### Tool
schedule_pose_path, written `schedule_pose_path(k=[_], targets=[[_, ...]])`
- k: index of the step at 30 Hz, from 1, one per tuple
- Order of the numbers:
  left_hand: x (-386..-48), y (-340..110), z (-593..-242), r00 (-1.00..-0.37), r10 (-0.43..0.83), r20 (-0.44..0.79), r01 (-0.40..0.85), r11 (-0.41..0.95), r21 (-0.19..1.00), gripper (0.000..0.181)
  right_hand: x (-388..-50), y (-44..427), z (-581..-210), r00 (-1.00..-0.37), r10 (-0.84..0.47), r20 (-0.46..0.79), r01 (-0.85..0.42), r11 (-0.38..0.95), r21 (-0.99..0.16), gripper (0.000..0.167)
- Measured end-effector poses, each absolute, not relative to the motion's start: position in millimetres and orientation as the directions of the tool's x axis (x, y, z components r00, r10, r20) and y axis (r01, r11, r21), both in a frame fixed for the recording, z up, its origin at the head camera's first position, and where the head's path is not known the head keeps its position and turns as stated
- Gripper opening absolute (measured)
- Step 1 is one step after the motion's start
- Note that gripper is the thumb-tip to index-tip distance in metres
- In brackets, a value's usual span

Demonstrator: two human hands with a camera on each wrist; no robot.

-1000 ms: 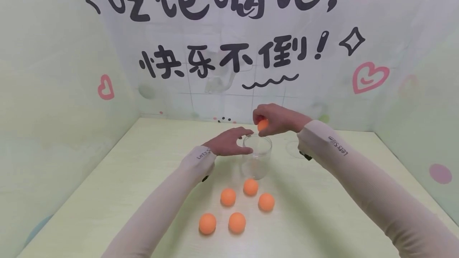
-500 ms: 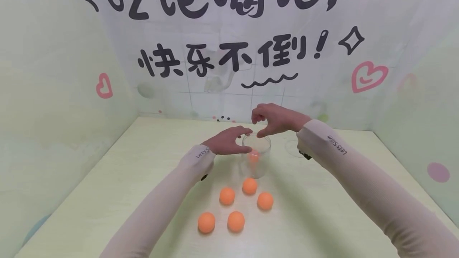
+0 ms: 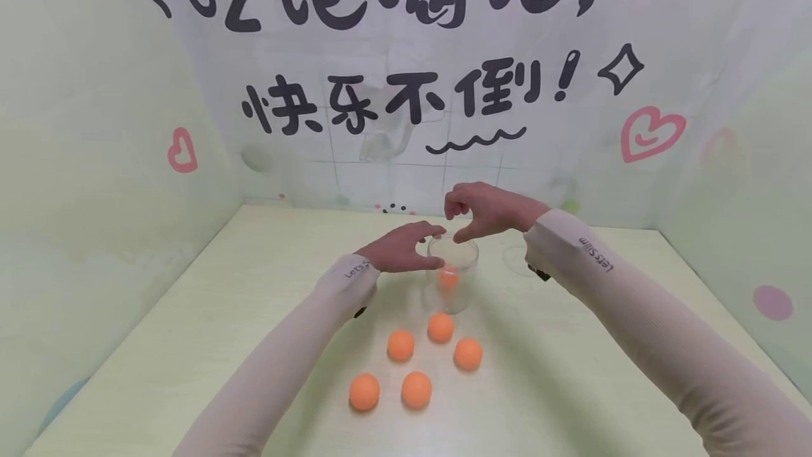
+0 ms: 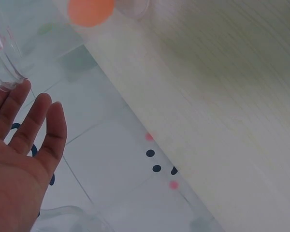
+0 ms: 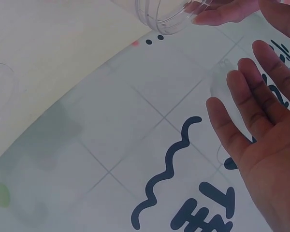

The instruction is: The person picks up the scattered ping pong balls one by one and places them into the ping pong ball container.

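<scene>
A clear jar [image 3: 453,295] stands upright on the table, with one orange ping-pong ball [image 3: 447,276] inside it. My left hand [image 3: 400,248] holds the jar at its rim, thumb in front and fingers behind; in the left wrist view a fingertip meets the rim. Above the jar's mouth is my right hand [image 3: 491,209], thumb and fingers spread apart with nothing between them. Several more orange ping-pong balls [image 3: 416,390] lie loose on the table in front of the jar.
A clear round lid [image 3: 521,260] lies flat to the right of the jar, partly behind the right sleeve. Behind the table [image 3: 209,302] hangs a white printed sheet [image 3: 387,189]; pale walls flank both sides.
The right hand has let go of an orange ping-pong ball, which dropped into the jar. That hand's fingers have spread; the left hand stays at the rim.
</scene>
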State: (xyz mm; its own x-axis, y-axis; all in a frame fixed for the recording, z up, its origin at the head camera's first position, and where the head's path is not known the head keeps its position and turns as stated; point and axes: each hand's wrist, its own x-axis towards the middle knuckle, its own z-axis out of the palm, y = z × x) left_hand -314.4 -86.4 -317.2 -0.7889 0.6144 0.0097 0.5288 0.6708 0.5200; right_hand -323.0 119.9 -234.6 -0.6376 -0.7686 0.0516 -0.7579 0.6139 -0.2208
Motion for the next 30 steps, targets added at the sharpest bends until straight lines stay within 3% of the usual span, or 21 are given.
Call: schedule_pose_path(k=[30], targets=[[-314.2, -87.5, -321.0, -0.797, 0.603, 0.037, 0.530, 0.669, 0.521, 0.066, -311.2, 122.5, -239.3, -0.600, -0.798, 0.050, -0.784, 0.575, -0.236, 0.027]])
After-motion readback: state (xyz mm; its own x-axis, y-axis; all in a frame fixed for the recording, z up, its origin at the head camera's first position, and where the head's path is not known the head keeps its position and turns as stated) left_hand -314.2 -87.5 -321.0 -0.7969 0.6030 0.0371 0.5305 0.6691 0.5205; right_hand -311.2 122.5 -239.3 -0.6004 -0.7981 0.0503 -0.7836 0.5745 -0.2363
